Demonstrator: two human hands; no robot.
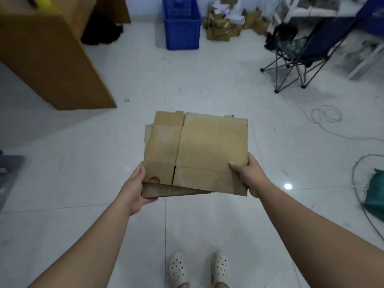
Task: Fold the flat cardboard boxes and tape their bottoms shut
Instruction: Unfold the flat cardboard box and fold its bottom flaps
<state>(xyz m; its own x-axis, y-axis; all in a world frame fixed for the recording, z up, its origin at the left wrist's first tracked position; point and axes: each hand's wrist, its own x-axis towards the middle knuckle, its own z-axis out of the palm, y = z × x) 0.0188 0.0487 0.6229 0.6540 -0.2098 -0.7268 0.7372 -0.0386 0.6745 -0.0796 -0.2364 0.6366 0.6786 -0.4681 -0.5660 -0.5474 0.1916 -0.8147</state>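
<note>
I hold a small stack of flat brown cardboard boxes (197, 152) level in front of me, above the white tiled floor. My left hand (137, 188) grips the stack's near left corner, fingers underneath and thumb at the edge. My right hand (249, 175) grips the near right corner, thumb pressed on top and fingers below. The top box lies flat with its flaps unfolded; a second, darker sheet sticks out beneath it at the near edge. No tape is in view.
A wooden desk (52, 59) stands at the left. At the back are a blue plastic crate (181, 26) and a pile of small cartons (224, 23). A folding chair (301, 53) is at the right, with loose cables (326, 117) and a green bag (376, 192) on the floor.
</note>
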